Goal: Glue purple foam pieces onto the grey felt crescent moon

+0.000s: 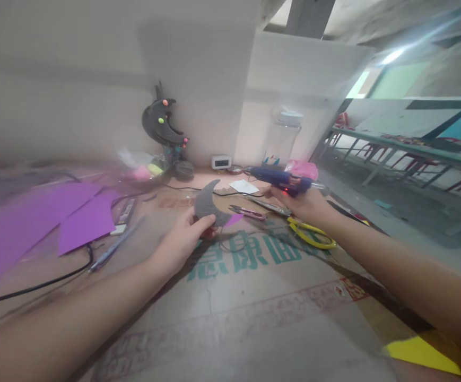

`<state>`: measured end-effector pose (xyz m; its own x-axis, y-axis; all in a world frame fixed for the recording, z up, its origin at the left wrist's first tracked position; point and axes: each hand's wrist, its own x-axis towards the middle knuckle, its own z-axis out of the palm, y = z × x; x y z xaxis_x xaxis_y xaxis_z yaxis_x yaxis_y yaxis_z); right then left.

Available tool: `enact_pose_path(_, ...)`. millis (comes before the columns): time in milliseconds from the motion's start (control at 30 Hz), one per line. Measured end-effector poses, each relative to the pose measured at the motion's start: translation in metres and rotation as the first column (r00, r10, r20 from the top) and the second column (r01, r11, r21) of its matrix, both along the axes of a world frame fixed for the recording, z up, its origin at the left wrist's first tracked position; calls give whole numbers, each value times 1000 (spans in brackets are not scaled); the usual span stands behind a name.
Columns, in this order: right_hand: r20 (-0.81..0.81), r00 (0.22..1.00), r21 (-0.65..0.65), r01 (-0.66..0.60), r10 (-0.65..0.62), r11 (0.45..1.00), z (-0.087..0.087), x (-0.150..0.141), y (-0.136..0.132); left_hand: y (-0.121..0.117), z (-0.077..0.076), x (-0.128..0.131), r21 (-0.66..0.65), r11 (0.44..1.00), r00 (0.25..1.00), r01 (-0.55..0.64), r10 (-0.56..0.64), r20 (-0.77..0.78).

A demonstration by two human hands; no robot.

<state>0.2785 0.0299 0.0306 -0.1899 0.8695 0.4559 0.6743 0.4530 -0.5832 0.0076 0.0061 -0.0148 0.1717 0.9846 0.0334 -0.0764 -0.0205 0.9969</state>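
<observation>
A grey crescent moon cutout (206,203) is pinched between the thumb and fingers of my left hand (200,227), held up over the table. My right hand (299,200) is wrapped round a blue glue gun (272,176), with a small red light glowing on it. The gun's nozzle points left, apart from the crescent. Beneath and between my hands lie small pink-handled scissors (250,213) and a bit of purple paper (235,219). Yellow-handled scissors (313,236) rest below my right wrist.
Purple sheets (89,220), a pen (113,252) and a black cable (55,278) lie to the left. At the back stand a dark crescent ornament (158,122), a small digital clock (221,162) and a clear bottle (281,139). Yellow paper (423,354) lies front right.
</observation>
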Motion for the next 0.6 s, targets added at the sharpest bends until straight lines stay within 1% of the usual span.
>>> enact_pose_path(100,172,984,8,40,-41,999,4,5,40,-1,1,1,-2,1000,1000,-7,6,-3)
enact_pose_path(133,207,978,-25,48,-42,999,3,5,54,-2,1,1,-1,1000,1000,-10,10,-9)
enact_pose_path(200,219,975,-75,51,-33,996,1,5,81,-3,1,1,3,1000,1000,-15,15,-25)
enact_pose_path(267,219,976,-130,43,-14,991,-4,1,102,-3,2,1,-1,1000,999,-15,15,-41)
enact_pose_path(367,220,975,-194,46,-2,980,-12,-12,123,-3,3,1,-10,1000,998,-11,11,-58)
enact_pose_path(433,209,978,-207,53,-9,977,-16,-23,132,-3,3,2,-5,1000,998,-8,8,-65)
enact_pose_path(500,181,983,-209,52,-13,976,-18,-35,140,-2,2,2,2,1000,998,-6,6,-67)
enact_pose_path(600,123,992,-210,39,-13,977,-15,-47,152,-1,2,1,3,1000,998,-6,6,-70)
